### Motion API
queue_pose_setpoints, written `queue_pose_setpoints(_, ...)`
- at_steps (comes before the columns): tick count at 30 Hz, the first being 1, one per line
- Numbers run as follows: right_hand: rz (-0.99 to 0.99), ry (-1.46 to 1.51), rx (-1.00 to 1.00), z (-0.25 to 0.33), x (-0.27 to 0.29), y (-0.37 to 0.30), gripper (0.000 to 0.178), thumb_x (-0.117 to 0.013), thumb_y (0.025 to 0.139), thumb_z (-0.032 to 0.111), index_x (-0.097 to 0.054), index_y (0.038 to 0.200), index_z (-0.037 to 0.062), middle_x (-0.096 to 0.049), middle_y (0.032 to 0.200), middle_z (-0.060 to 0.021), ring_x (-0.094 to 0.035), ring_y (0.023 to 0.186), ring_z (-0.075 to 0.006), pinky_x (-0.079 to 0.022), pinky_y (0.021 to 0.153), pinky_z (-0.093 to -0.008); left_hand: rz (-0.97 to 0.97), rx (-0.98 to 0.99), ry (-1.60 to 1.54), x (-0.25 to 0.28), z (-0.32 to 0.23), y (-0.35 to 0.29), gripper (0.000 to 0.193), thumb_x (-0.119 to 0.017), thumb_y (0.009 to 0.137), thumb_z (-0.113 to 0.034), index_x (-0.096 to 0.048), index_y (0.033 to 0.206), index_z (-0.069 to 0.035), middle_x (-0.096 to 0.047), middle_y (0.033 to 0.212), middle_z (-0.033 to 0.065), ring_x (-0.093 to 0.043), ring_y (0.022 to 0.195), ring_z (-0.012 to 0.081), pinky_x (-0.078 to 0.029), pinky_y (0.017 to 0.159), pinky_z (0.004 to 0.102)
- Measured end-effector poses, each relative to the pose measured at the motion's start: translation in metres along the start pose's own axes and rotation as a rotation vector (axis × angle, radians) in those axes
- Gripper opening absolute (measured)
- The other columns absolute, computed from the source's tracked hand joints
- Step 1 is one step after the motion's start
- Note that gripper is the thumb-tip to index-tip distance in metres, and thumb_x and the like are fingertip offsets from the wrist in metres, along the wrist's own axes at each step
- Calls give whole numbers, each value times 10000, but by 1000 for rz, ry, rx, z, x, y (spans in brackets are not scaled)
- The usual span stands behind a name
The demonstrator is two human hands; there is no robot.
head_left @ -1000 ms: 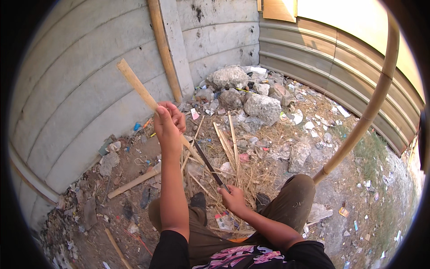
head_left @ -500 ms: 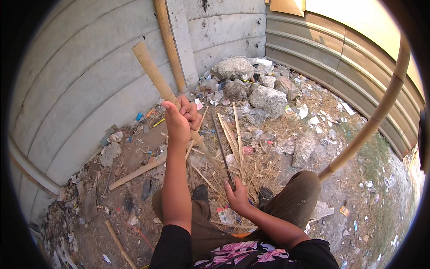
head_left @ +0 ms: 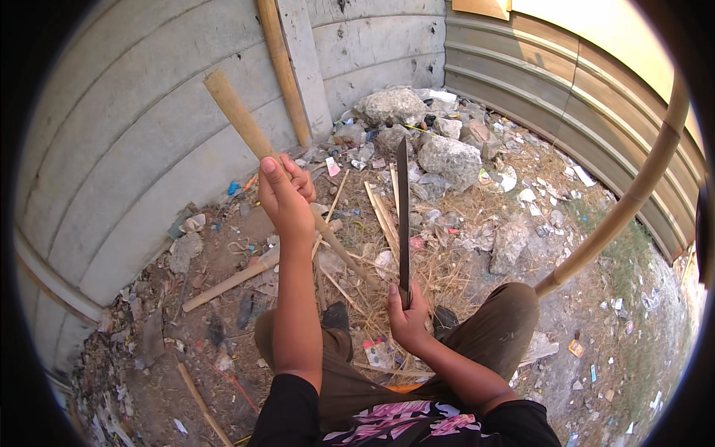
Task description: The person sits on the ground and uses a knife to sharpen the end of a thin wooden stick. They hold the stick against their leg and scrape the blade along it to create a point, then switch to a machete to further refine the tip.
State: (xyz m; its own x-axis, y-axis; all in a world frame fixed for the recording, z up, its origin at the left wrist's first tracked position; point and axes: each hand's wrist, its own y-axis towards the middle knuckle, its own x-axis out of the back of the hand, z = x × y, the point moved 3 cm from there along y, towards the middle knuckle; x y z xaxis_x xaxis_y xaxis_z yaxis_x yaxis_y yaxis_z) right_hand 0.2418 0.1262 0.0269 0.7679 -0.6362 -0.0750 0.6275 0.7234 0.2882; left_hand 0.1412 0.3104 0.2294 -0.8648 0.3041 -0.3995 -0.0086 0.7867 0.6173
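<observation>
The bamboo stick (head_left: pixel 242 119) is in the left hand (head_left: pixel 287 197), which is wrapped around its middle. The fat end sticks up past the hand, and the thin end slants down near the right hand (head_left: pixel 408 316). That hand grips the handle of a long dark knife (head_left: pixel 404 223), blade pointing up, apart from the stick. Thin bamboo strips (head_left: pixel 381 216) lie on the ground (head_left: pixel 197 320) behind the blade. Big rocks (head_left: pixel 450 160) sit in the ground's far corner, between the gray wall (head_left: pixel 149 134) and the metal fence (head_left: pixel 521 86).
</observation>
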Motion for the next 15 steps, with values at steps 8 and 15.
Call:
queue_pose_setpoints(8, 247, -377, -172, -47, -13, 1, 400, -678, 934, 334, -581, 717, 13, -538, 552, -76, -468, 484, -166, -392, 491, -381, 33, 20, -7, 4, 3, -7, 515, -413, 1017, -602, -403, 862, -111, -278, 619, -46, -216, 454, 50, -146, 426, 249)
queue_pose_setpoints(15, 172, -108, 141, 28, -12, 9, 213, -665, 963, 197, -554, 891, 31, -492, 574, -34, -452, 492, -114, -385, 488, -307, -18, -23, 59, 1, 4, -7, 505, -402, 1029, -580, -393, 854, -107, -283, 619, -44, -227, 446, 49, -167, 426, 245)
